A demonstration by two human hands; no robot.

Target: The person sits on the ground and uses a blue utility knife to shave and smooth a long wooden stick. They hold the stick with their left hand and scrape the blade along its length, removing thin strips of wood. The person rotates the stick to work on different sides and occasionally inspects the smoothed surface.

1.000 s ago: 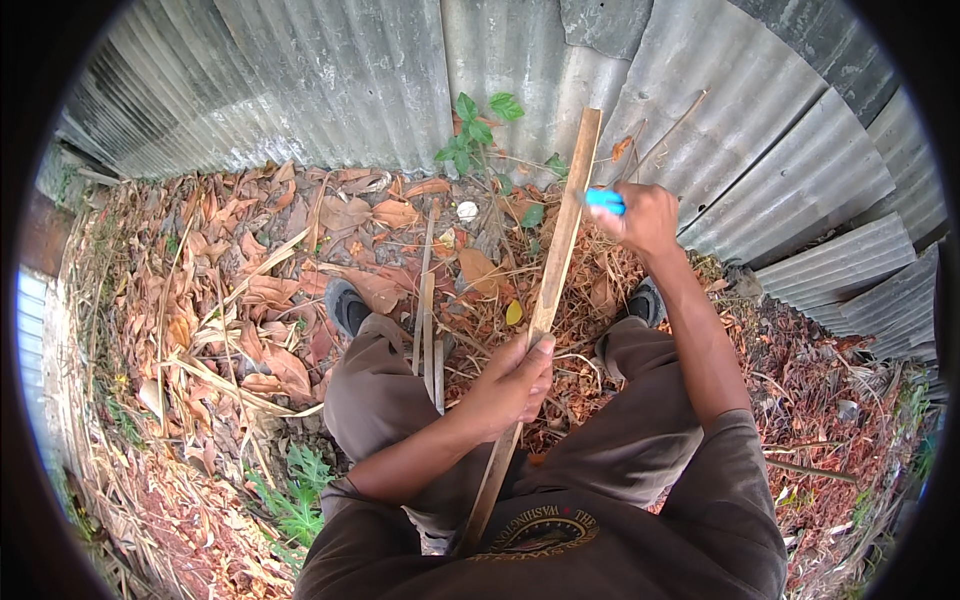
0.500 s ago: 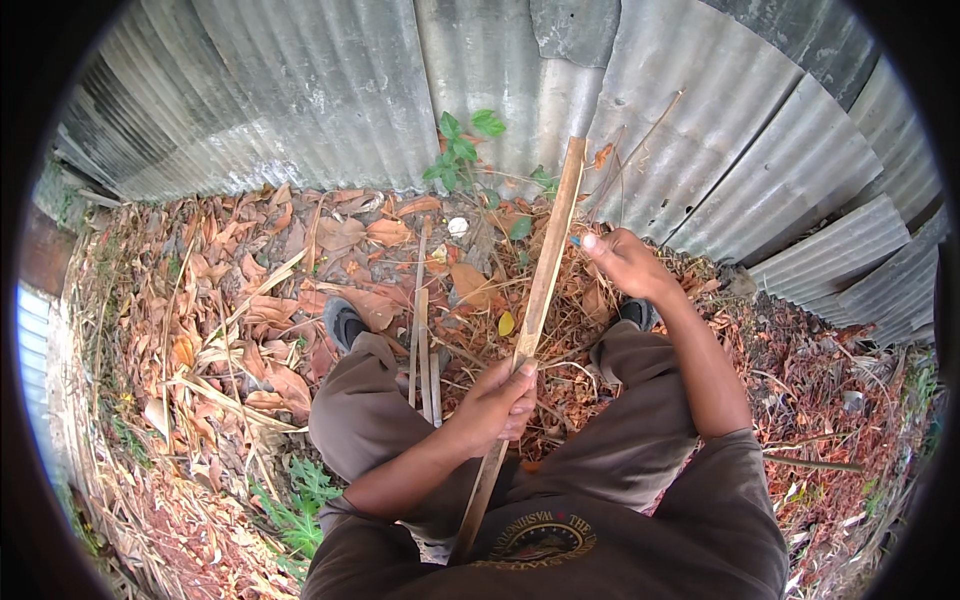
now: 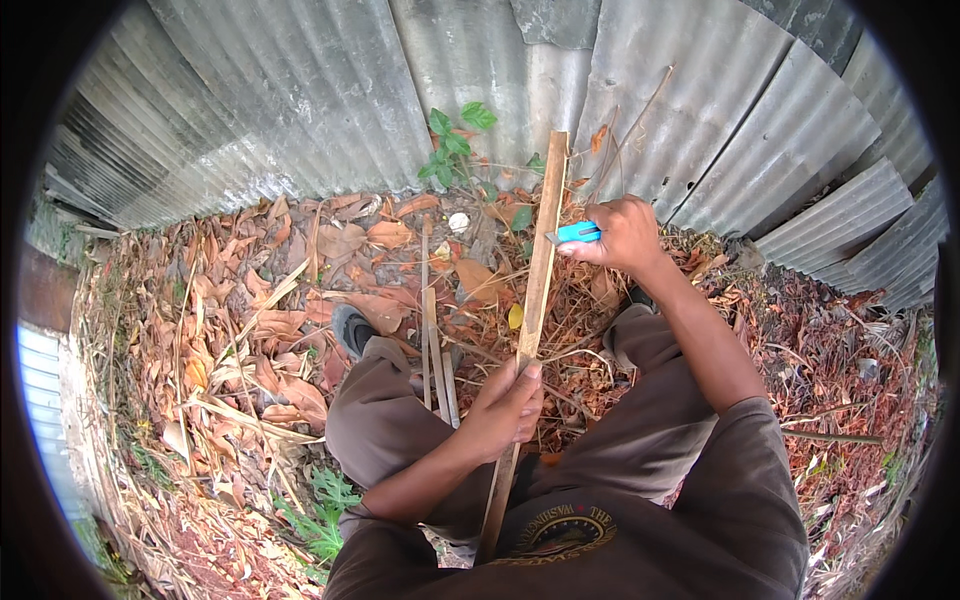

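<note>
My left hand [image 3: 500, 408] is wrapped round a long, flat wooden strip [image 3: 541, 270] at about its middle. The strip slants up and away from my lap, its far end pointing at the metal fence. In my right hand [image 3: 625, 238] is a light-blue utility knife [image 3: 579, 232], gripped near the strip's upper half. Its short blade points left and lies at the strip's right edge; whether it cuts into the wood I cannot tell. On the ground by my left foot lie several thin wooden strips [image 3: 432, 335].
A corrugated metal fence [image 3: 300, 100] curves across the far side. Dry brown leaves [image 3: 280, 330] and twigs cover the ground round my shoes. A green plant [image 3: 450, 145] grows at the fence's foot, and a leafy weed [image 3: 325, 510] stands at my left.
My right hand has turned, so the blue knife now shows, with its blade at the strip. The strip's far end has shifted a little left in the picture.
</note>
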